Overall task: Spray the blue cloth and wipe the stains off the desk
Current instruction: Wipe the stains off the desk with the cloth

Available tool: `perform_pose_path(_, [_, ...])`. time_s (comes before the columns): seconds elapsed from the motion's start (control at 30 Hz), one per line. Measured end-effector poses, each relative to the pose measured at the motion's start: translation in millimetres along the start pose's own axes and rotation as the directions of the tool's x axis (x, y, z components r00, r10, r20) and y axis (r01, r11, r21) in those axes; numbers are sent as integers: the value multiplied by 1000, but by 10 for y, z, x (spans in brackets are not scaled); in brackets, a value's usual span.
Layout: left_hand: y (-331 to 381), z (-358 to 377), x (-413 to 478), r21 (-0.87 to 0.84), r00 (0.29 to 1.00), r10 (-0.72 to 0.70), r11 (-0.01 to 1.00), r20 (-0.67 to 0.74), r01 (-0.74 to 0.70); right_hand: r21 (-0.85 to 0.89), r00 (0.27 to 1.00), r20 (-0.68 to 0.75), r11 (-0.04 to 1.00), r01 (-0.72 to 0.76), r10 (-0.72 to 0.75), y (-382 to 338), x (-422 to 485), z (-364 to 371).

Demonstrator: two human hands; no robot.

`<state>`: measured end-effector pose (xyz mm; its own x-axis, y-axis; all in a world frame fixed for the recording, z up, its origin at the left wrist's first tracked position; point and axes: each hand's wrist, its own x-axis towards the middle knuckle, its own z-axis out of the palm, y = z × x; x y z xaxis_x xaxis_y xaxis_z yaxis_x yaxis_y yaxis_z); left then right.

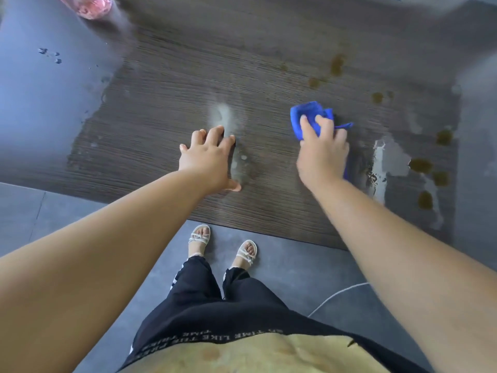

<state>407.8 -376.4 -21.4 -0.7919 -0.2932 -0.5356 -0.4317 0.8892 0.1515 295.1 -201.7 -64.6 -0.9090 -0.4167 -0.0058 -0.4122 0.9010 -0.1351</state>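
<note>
The right hand [322,154], clenched on the blue cloth [309,114], sits left of the brown stains [421,165], nearer them than the splayed left hand [209,160].

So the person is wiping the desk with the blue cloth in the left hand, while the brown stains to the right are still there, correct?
Not quite: the head view shows the blue cloth under the right hand, not the left. The left hand rests flat on the desk. The brown stains to the right are indeed still there.

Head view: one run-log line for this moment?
phase: wiping | right hand: pressing blue cloth on desk | left hand: flat on desk, empty | brown stains: remain at right
</note>
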Motion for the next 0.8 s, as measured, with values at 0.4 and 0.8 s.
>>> perform_pose_path(0.4, [-20, 8, -27, -89, 1000, -10, 996, -23, 8, 38, 994, -108, 999, 4, 0, 373, -657, -9])
perform_pose_path(0.8, [658, 356, -333, -35, 962, 271, 962, -37, -272, -28, 969, -28, 968, -248, 247, 732, -1034, -136])
